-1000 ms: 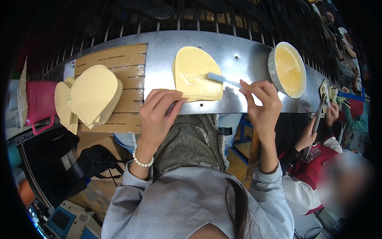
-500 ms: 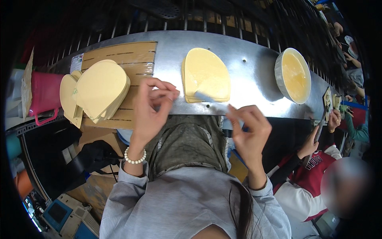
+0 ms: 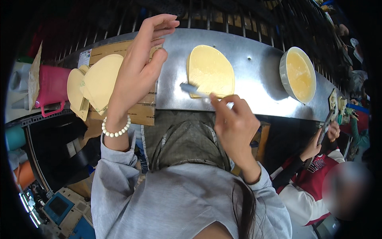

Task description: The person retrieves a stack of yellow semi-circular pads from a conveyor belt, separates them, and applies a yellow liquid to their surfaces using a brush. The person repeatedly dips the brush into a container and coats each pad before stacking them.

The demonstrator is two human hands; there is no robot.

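Note:
A stack of pale yellow, rounded-top sheet pieces point(image 3: 211, 67) lies on the metal table in front of me, its upper surface looking wet in patches. My right hand point(image 3: 236, 125) pinches a thin brush point(image 3: 188, 87), whose blurred blue-grey head is at the lower left edge of that stack. Raised to the left, my left hand point(image 3: 137, 67) has its fingers stretched out and holds nothing. It partly hides a second stack of the same yellow pieces point(image 3: 99, 79) lying on a brown cardboard sheet. To the right stands a white bowl point(image 3: 284, 75) with yellowish paste in it.
The metal table point(image 3: 254, 93) borders on dark vertical bars point(image 3: 223, 22) at its far side. A pink plastic jug point(image 3: 53, 85) stands at the far left. At the right, a co-worker in a red and white top point(image 3: 314, 191) holds a flat dark object over the table.
My left hand has risen away from the near stack, up and to the left. The right hand has shifted left, carrying the brush to the stack's lower left edge.

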